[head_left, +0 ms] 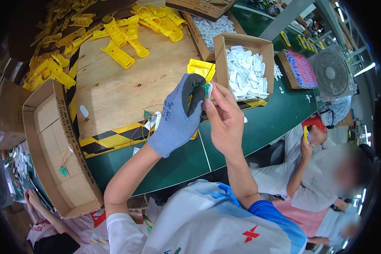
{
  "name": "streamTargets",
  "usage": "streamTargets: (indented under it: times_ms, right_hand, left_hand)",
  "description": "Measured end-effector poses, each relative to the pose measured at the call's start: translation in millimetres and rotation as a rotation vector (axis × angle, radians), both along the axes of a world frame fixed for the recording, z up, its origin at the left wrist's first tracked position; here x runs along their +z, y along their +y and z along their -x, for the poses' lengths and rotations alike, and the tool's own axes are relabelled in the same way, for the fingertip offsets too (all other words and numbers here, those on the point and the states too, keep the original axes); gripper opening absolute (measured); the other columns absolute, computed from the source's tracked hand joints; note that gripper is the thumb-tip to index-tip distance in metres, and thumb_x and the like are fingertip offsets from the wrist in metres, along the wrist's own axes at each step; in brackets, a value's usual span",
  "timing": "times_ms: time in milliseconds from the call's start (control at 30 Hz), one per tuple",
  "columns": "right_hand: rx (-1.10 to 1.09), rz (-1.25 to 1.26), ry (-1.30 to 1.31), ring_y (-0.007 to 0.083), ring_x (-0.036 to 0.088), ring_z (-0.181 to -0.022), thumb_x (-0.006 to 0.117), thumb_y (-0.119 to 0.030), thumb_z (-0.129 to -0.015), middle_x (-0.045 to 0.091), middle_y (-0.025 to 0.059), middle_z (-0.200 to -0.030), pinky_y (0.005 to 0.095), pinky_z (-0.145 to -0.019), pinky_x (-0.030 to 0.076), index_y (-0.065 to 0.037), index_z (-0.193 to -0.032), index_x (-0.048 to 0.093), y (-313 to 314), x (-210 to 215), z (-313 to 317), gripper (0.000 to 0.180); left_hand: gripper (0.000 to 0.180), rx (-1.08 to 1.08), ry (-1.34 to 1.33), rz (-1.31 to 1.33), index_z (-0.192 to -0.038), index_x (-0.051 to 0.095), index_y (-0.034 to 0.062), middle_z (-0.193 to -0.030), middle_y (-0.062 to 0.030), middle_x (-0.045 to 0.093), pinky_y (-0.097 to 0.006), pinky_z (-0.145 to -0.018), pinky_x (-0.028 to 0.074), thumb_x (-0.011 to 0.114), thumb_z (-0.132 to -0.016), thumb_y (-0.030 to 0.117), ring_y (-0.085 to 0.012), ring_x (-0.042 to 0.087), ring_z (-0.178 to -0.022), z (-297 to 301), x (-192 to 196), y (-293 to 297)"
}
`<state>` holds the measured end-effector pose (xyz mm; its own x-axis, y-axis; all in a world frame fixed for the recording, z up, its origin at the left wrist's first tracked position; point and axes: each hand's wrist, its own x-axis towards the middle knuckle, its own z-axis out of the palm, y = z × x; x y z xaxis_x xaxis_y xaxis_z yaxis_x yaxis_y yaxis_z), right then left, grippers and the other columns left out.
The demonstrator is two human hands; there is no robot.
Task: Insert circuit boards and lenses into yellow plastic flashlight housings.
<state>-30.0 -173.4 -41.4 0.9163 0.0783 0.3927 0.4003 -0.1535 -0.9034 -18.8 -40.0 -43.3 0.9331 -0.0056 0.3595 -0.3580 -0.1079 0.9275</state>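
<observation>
My left hand (pixel 177 113), in a blue-grey knitted glove with dark fingers, is closed around a yellow plastic shell (pixel 201 67) that sticks up past the fingertips. A small green circuit board (pixel 206 87) shows between my two hands, against the shell. My bare right hand (pixel 225 118) pinches a white plastic piece (pixel 210 90) at the board's edge. The glove hides part of the board and shell. Beside my left wrist, another green circuit board (pixel 147 115) with thin red and black wires lies near a white plastic piece (pixel 157 121).
A wooden board (pixel 114 93) edged with yellow-black tape bears yellow shells (pixel 118 36). White pieces fill a cardboard box (pixel 264 63) at right. The long box (pixel 42 114) at left holds a wired circuit board (pixel 63 170). A fan (pixel 331 72) and a co-worker (pixel 313 173) are right.
</observation>
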Motion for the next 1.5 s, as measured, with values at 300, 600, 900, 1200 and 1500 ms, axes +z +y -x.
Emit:
streamTargets:
  times_ms: [300, 600, 900, 1200, 1500]
  right_hand:
    - [-0.110, -0.050, -0.054, 0.0156, 0.062, -0.102, 0.057, -0.002, -0.094, 0.056, 0.0167, -0.130, 0.0247, -0.078, 0.052, 0.000, -0.132, 0.055, 7, 6, 15, 0.038]
    - [-0.137, 0.277, -0.251, 0.0396, 0.062, -0.104, 0.058, 0.000, -0.089, 0.057, 0.0275, -0.123, 0.0360, -0.083, 0.052, 0.012, -0.123, 0.053, -14, 11, 21, 0.036]
    - [0.140, 0.656, 0.172, 0.0422, 0.054, -0.116, 0.070, -0.040, -0.082, 0.052, 0.0278, -0.130, 0.0423, -0.102, 0.041, 0.006, -0.142, 0.033, -97, 13, 32, 0.084]
    - [-0.815, 0.929, 0.113, 0.0398, 0.060, -0.096, 0.073, -0.025, -0.081, 0.061, 0.0215, -0.107, 0.0429, -0.084, 0.049, 0.005, -0.129, 0.052, -281, -68, 26, 0.059]
    - [-0.920, 1.041, -0.192, 0.0327, 0.057, -0.105, 0.067, -0.026, -0.088, 0.061, 0.0148, -0.115, 0.0422, -0.092, 0.044, -0.003, -0.128, 0.057, -253, -70, 29, 0.047]
  left_hand:
    - [0.020, -0.096, -0.038, -0.006, -0.109, 0.052, 0.0006, -0.091, -0.0159, 0.058, -0.034, -0.066, 0.048, 0.055, -0.090, 0.001, -0.0240, 0.061, -0.077, 4, 15, 2]
    - [0.022, -0.039, -0.147, -0.207, -0.108, 0.052, -0.0020, -0.093, -0.0184, 0.056, -0.036, -0.072, 0.047, 0.054, -0.086, -0.004, -0.0310, 0.059, -0.082, 12, 11, -11]
    - [0.047, -0.527, 0.496, -0.135, -0.139, 0.033, 0.0047, -0.120, -0.0159, 0.055, -0.034, -0.093, 0.044, 0.050, -0.096, 0.016, -0.0226, 0.055, -0.106, 34, 23, -45]
    - [0.055, -0.056, 0.105, -0.532, -0.140, 0.045, 0.0099, -0.108, -0.0163, 0.064, -0.035, -0.084, 0.050, 0.062, -0.089, 0.022, -0.0275, 0.063, -0.093, -45, 17, 16]
    - [0.059, 0.586, 0.138, -1.366, -0.133, 0.054, 0.0128, -0.137, -0.0209, 0.048, -0.047, -0.103, 0.039, 0.063, -0.084, 0.044, -0.0372, 0.048, -0.124, -147, -69, 125]
